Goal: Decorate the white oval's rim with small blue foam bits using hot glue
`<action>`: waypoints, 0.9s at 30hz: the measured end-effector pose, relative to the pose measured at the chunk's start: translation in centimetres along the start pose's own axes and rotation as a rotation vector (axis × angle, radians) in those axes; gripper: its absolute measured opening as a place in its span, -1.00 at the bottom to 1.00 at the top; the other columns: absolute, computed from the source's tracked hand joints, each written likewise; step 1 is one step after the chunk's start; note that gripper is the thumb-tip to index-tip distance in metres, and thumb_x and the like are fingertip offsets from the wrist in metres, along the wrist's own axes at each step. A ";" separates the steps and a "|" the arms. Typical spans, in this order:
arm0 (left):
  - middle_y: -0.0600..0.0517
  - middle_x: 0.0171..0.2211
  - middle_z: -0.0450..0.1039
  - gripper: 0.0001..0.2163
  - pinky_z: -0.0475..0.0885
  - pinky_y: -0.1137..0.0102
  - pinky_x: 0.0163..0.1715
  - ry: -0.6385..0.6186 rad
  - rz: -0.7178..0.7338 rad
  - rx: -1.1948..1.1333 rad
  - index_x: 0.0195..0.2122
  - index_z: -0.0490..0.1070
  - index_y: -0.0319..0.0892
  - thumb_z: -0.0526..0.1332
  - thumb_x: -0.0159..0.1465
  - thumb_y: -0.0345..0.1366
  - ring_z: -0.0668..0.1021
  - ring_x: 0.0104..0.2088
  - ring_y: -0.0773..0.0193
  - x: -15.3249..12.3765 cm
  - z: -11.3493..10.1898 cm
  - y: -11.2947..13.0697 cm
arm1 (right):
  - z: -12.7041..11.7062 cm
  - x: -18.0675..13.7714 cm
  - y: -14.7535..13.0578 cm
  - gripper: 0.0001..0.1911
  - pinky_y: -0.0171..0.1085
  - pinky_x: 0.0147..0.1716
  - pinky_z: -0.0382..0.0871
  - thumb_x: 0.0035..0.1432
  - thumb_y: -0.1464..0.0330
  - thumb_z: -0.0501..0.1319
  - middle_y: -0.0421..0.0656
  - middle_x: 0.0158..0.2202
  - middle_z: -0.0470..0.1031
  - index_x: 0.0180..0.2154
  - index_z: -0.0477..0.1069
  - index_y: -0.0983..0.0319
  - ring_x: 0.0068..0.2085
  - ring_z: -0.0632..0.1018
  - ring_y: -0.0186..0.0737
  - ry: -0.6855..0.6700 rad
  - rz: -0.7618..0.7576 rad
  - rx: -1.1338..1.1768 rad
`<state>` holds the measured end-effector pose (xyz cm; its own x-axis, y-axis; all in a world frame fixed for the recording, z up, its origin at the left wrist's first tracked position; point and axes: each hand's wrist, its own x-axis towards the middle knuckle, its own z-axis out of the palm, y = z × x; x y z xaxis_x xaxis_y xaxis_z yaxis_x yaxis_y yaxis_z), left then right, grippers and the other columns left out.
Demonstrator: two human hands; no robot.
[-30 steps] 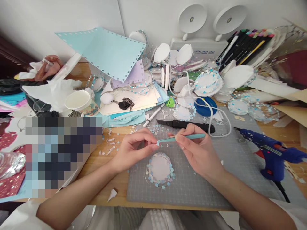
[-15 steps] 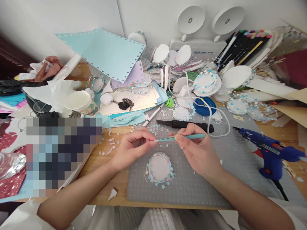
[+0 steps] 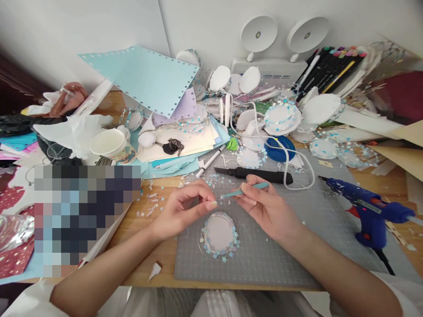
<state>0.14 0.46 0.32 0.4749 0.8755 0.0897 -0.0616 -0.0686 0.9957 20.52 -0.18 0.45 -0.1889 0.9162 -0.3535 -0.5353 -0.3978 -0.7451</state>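
My right hand [image 3: 266,207] grips a pair of teal tweezers [image 3: 254,188] between thumb and fingers. The tweezers' tip points left, close to a small pale speck whose kind is too small to tell. Just left of that tip, my left hand [image 3: 185,207] has its thumb and forefinger brought together in a pinch; anything between them is too tiny to name. Below both hands, a round white disc [image 3: 219,233] edged with small blue and white stars lies on the grey cutting mat [image 3: 271,268].
A black utility knife [image 3: 254,174] and a white pen [image 3: 209,162] lie beyond my hands. At right rests a blue glue gun [image 3: 366,207]. Tiny stars and paper scraps are scattered about. Behind are a paper cup [image 3: 110,145], blue paper [image 3: 142,79] and several decorated discs [image 3: 282,116].
The tweezers' tip has drawn away from my left fingertips, and my right hand has turned slightly. My left hand remains pinched in nearly the same place. The view has shifted a little.
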 end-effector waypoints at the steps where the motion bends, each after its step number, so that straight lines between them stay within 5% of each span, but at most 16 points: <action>1: 0.01 -0.43 0.35 -0.89 0.28 0.41 -0.33 0.006 0.001 -0.005 -0.41 0.45 -0.22 0.25 0.22 -0.30 0.37 -0.38 0.31 0.0 0.0 0.0 | -0.1 0.1 -0.1 -0.72 -0.31 -0.31 0.46 -0.10 0.38 0.40 -0.39 -0.66 0.19 -0.55 0.27 0.18 -0.60 0.29 -0.47 0.011 -0.021 0.005; 9: 0.02 -0.42 0.34 -0.89 0.29 0.42 -0.29 0.110 0.008 -0.023 -0.41 0.46 -0.20 0.25 0.23 -0.30 0.38 -0.35 0.30 0.0 0.1 -0.4 | 0.0 -0.2 0.0 -0.83 -0.33 -0.30 0.42 -0.02 0.37 0.37 -0.21 -0.34 0.49 -0.44 0.36 0.17 -0.26 0.51 -0.32 0.046 -0.470 -0.547; 16: -0.07 -0.09 0.44 -0.90 0.30 0.34 -0.04 0.221 -0.073 -0.196 -0.36 0.44 -0.19 0.22 0.26 -0.29 0.44 -0.06 0.20 0.0 0.2 -0.8 | 0.4 -0.5 -0.3 -0.85 -0.29 -0.28 0.46 0.04 0.38 0.33 -0.16 -0.24 0.52 -0.39 0.35 0.18 -0.20 0.54 -0.27 -0.106 -0.451 -0.551; 21: -0.04 -0.23 0.50 -0.92 0.35 0.43 -0.21 0.181 -0.133 -0.439 -0.30 0.40 -0.21 0.21 0.27 -0.30 0.47 -0.29 0.33 0.3 0.2 -0.8 | -0.3 0.1 -0.1 -0.83 -0.27 -0.21 0.45 0.04 0.39 0.33 -0.17 -0.22 0.52 -0.39 0.32 0.19 -0.17 0.54 -0.27 -0.164 -0.350 -0.495; 27: -0.02 -0.28 0.46 -0.92 0.32 0.44 -0.19 0.157 -0.161 -0.532 -0.31 0.40 -0.22 0.20 0.28 -0.32 0.46 -0.29 0.35 0.3 0.3 -0.9 | -0.9 0.5 0.1 -0.85 -0.29 -0.23 0.42 0.05 0.41 0.32 -0.19 -0.23 0.53 -0.39 0.34 0.18 -0.18 0.53 -0.29 -0.149 -0.315 -0.410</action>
<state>0.59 0.69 -0.52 0.3813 0.9183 -0.1068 -0.4513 0.2857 0.8454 21.11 0.21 -0.28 -0.2021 0.9793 -0.0149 -0.2256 -0.0614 -0.9723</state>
